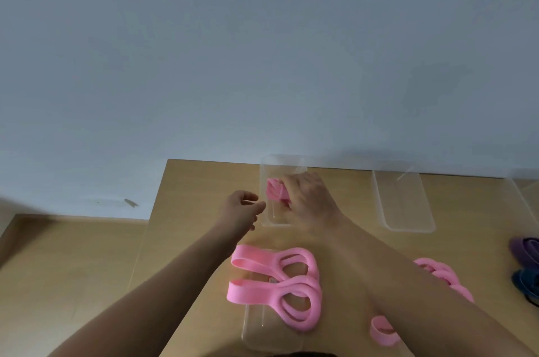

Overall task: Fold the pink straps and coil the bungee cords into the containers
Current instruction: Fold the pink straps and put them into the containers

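Folded pink strap [275, 189] under right hand [306, 196] — inside container [269, 218]

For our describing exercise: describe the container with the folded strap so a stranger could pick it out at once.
Find the wooden table and follow its far edge by the wall. Of the clear ones there, take the leftmost container, under the right hand. Unlike its empty neighbour, it holds a folded pink strap.

Forearms bare to the frame's edge, it seems; left hand [242, 208] and right hand [309, 197] likewise bare.
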The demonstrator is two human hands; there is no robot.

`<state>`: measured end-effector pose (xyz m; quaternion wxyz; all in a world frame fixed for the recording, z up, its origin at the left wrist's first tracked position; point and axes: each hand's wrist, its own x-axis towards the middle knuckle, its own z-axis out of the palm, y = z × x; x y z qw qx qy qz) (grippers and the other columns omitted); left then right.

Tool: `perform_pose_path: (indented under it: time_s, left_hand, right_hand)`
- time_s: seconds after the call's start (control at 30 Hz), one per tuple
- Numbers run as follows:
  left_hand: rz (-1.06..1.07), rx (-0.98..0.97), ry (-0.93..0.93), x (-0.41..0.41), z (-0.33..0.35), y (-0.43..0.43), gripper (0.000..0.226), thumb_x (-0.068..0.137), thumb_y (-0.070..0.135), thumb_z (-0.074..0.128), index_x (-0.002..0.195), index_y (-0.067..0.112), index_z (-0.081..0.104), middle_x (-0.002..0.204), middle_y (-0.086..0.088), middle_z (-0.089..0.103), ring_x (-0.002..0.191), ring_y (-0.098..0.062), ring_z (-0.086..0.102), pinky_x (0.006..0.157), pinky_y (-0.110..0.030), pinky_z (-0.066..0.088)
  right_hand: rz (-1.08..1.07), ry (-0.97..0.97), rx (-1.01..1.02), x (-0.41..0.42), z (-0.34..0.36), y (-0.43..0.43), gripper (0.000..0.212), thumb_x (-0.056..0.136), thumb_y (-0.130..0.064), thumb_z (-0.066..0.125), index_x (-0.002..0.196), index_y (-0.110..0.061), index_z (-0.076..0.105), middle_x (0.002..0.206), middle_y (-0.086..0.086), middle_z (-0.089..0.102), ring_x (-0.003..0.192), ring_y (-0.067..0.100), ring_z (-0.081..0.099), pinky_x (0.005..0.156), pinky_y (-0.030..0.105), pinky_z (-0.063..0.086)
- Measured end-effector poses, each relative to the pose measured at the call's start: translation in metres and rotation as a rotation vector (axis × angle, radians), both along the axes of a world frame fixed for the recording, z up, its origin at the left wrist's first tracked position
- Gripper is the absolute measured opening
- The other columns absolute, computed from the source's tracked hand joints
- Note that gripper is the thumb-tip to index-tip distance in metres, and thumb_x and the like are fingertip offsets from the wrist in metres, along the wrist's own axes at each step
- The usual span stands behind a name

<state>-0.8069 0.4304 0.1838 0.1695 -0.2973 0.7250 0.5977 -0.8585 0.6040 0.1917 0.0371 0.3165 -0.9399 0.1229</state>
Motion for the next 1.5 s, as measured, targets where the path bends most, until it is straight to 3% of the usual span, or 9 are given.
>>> perform_pose_path:
  time_s: [0.13,0.43,0.67,0.77,0.9,1.03,1.13,1.33,1.5]
  left_hand:
    - [0.036,-0.066,0.020,-0.009,-0.013,0.008,0.019,0.091,0.007,0.074,0.105,0.014,0.064,0.087,-0.011,0.071,0.066,-0.023,0.067,0.070,-0.046,0.063]
    - [0.073,-0.062,0.016,-0.007,-0.025,0.005,0.020,0.085,0.000,0.074,0.095,0.015,0.066,0.068,-0.006,0.072,0.058,-0.022,0.071,0.067,-0.048,0.065]
    - [0.062,-0.054,0.027,-0.009,-0.023,0.009,0.019,0.085,0.000,0.076,0.095,0.013,0.066,0.069,-0.008,0.073,0.060,-0.023,0.071,0.070,-0.051,0.065]
    - [0.058,-0.057,0.046,-0.007,-0.018,0.008,0.016,0.087,0.008,0.077,0.097,0.015,0.066,0.078,-0.009,0.074,0.071,-0.028,0.072,0.070,-0.048,0.064]
    - [0.039,-0.115,0.067,0.000,-0.014,0.003,0.016,0.093,0.022,0.075,0.105,0.018,0.066,0.096,-0.005,0.074,0.089,-0.027,0.072,0.081,-0.047,0.061]
    - [-0.020,-0.218,0.108,0.015,-0.011,-0.008,0.015,0.094,0.025,0.073,0.107,0.019,0.068,0.101,0.000,0.071,0.084,-0.015,0.066,0.069,-0.032,0.053]
    - [-0.132,-0.373,0.168,0.032,-0.013,-0.015,0.016,0.094,0.026,0.073,0.108,0.019,0.070,0.102,0.005,0.071,0.093,-0.013,0.065,0.077,-0.029,0.049]
    - [-0.378,-0.691,0.408,0.078,-0.024,-0.026,0.021,0.090,0.016,0.077,0.111,0.012,0.075,0.113,-0.006,0.073,0.110,-0.029,0.062,0.088,-0.032,0.040]
    - [-0.597,-0.814,0.687,0.103,-0.029,-0.030,0.026,0.075,0.000,0.088,0.099,0.002,0.078,0.097,-0.014,0.075,0.092,-0.042,0.069,0.078,-0.048,0.057]
  right_hand:
    - [0.042,0.014,0.089,-0.024,-0.016,-0.007,0.022,0.082,-0.020,0.066,0.098,-0.005,0.065,0.090,0.015,0.071,0.081,0.034,0.066,0.084,0.044,0.050]
    - [-0.014,0.102,0.093,-0.041,-0.040,-0.008,0.018,0.073,-0.009,0.076,0.088,-0.006,0.067,0.079,0.013,0.071,0.070,0.033,0.066,0.073,0.037,0.052]
    - [-0.042,-0.039,0.196,-0.042,-0.048,-0.008,0.047,0.075,-0.011,0.073,0.121,-0.013,0.064,0.109,0.004,0.073,0.102,0.030,0.062,0.091,0.038,0.045]
    - [-0.030,-0.074,0.154,-0.041,-0.042,-0.007,0.052,0.082,-0.014,0.067,0.133,-0.013,0.058,0.125,0.005,0.067,0.114,0.029,0.055,0.103,0.038,0.042]
    - [-0.071,-0.048,0.082,-0.032,-0.022,0.002,0.051,0.085,-0.020,0.067,0.135,-0.011,0.055,0.130,0.008,0.061,0.116,0.030,0.052,0.104,0.040,0.042]
    - [-0.164,-0.019,-0.060,-0.005,-0.007,0.021,0.037,0.083,-0.011,0.066,0.119,-0.005,0.065,0.113,0.012,0.068,0.104,0.035,0.058,0.091,0.045,0.048]
    - [-0.312,0.018,-0.134,0.035,-0.012,0.037,0.023,0.078,-0.008,0.073,0.100,-0.003,0.068,0.090,0.012,0.070,0.084,0.035,0.060,0.075,0.040,0.051]
    - [-0.436,-0.298,-0.063,0.114,-0.042,0.060,0.026,0.086,-0.042,0.070,0.088,-0.020,0.056,0.082,-0.004,0.058,0.080,0.021,0.054,0.066,0.032,0.043]
    - [-0.472,-0.599,0.103,0.153,-0.048,0.058,0.064,0.077,-0.062,0.067,0.126,-0.030,0.041,0.101,-0.010,0.056,0.083,0.013,0.054,0.065,0.027,0.038]
